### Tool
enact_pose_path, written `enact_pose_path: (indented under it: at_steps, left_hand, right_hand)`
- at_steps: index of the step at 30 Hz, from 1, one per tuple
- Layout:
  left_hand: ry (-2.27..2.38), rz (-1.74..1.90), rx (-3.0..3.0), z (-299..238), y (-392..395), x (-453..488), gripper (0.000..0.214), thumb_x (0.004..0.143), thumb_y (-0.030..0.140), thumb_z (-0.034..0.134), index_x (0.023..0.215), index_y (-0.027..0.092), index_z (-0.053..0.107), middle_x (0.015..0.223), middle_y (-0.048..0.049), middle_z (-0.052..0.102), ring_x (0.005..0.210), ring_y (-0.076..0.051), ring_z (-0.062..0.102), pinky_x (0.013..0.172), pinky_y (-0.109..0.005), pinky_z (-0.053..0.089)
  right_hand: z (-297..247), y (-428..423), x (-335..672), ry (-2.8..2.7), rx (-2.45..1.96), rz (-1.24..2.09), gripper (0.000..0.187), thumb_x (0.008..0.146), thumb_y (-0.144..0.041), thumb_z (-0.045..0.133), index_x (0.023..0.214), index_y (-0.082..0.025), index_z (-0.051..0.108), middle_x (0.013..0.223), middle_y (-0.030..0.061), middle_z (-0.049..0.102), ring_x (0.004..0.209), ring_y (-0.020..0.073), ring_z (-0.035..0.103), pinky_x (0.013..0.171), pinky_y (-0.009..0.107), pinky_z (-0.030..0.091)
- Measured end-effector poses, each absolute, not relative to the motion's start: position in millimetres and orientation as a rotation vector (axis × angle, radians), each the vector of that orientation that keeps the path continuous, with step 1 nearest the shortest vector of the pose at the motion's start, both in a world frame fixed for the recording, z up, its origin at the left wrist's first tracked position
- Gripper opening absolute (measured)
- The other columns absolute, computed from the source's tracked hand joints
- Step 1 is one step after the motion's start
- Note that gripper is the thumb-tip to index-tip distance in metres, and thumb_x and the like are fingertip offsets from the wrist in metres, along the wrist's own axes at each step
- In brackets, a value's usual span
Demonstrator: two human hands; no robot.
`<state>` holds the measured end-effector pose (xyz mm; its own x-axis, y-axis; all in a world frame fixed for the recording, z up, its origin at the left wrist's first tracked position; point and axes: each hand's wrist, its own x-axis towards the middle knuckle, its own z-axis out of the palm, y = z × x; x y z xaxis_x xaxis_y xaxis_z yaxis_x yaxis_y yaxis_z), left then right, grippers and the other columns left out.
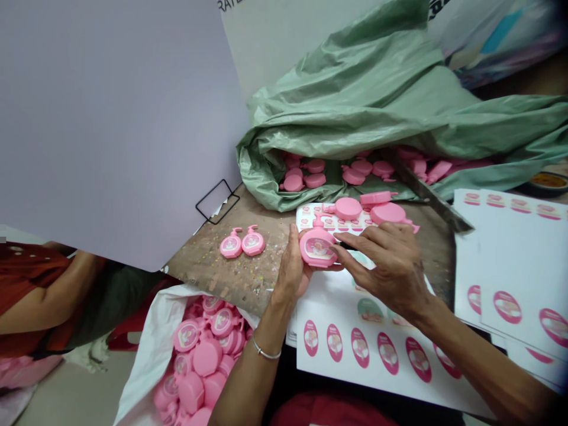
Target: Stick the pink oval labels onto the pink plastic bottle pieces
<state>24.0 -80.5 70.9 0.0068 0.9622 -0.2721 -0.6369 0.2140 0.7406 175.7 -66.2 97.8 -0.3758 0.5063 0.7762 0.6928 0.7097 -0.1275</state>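
Note:
My left hand (290,266) is closed around a small pink pump bottle (318,251), held upright with its pump at the top. An oval picture label (319,251) covers its front. The thumb and forefinger of my right hand (386,269) are at the label's right edge in a pinch; a dark sliver shows between those fingers, too small to name. Under my hands lie white sticker sheets (346,373) with rows of pink oval stickers. Several plain pink bottles (348,209) rest on another sheet just behind.
Two labelled bottles (252,241) stand on the worn table (248,275) at left. Below it, a white sack (144,349) holds many pink bottles. A green sack (355,118) spills bottles at the back, beside a long metal blade (437,204). Another person's arm (48,299) is at far left.

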Motion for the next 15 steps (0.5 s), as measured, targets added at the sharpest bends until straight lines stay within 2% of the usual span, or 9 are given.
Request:
enact_pose_path:
  at_steps: [5, 8, 10, 12, 15]
  left_hand:
    - [0.867, 1.323, 0.498, 71.8, -80.6, 22.9, 0.057, 0.091, 0.06, 0.036, 0.102, 0.013, 0.066, 0.096, -0.012, 0.072, 0.096, -0.027, 0.067, 0.081, -0.041, 0.056]
    - [0.837, 1.298, 0.555, 76.0, -84.1, 20.6, 0.056, 0.086, 0.063, 0.045, 0.103, 0.013, 0.065, 0.098, -0.0123, 0.071, 0.096, -0.028, 0.066, 0.08, -0.043, 0.057]
    - [0.825, 1.284, 0.628, 79.8, -88.5, 18.3, 0.048, 0.079, 0.052, 0.064, 0.109, 0.015, 0.061, 0.098, -0.0096, 0.069, 0.092, -0.026, 0.067, 0.078, -0.042, 0.058]
    - [0.835, 1.281, 0.692, 83.0, -93.5, 15.9, 0.051, 0.069, 0.034, 0.078, 0.113, 0.019, 0.057, 0.098, -0.0061, 0.067, 0.087, -0.023, 0.066, 0.075, -0.04, 0.059]
    - [0.861, 1.251, 0.72, 85.0, -98.8, 12.7, 0.055, 0.064, 0.022, 0.08, 0.112, 0.017, 0.054, 0.098, -0.0069, 0.066, 0.087, -0.023, 0.067, 0.073, -0.039, 0.059]
  right_hand:
    - [96.1, -64.3, 176.1, -2.077, -0.935, -0.267, 0.014, 0.084, -0.032, 0.064, 0.089, -0.021, 0.071, 0.062, 0.0021, 0.06, 0.065, 0.0163, 0.047, 0.065, 0.033, 0.031]
    - [97.7, -64.4, 174.7, -2.088, -0.92, -0.29, 0.014, 0.084, -0.031, 0.064, 0.089, -0.02, 0.071, 0.062, 0.0021, 0.059, 0.065, 0.0163, 0.046, 0.065, 0.033, 0.031]
    - [99.2, -65.0, 173.6, -2.112, -0.925, -0.308, 0.015, 0.085, -0.031, 0.063, 0.09, -0.019, 0.071, 0.063, 0.0026, 0.059, 0.066, 0.0166, 0.046, 0.066, 0.033, 0.031]
    - [100.1, -64.7, 174.3, -2.16, -0.943, -0.322, 0.017, 0.087, -0.03, 0.06, 0.094, -0.018, 0.07, 0.066, 0.0034, 0.06, 0.068, 0.0173, 0.048, 0.067, 0.034, 0.03]
    - [99.8, -60.0, 181.3, -2.208, -1.026, -0.364, 0.022, 0.09, -0.03, 0.055, 0.101, -0.018, 0.07, 0.069, 0.005, 0.061, 0.071, 0.0194, 0.052, 0.069, 0.036, 0.032]
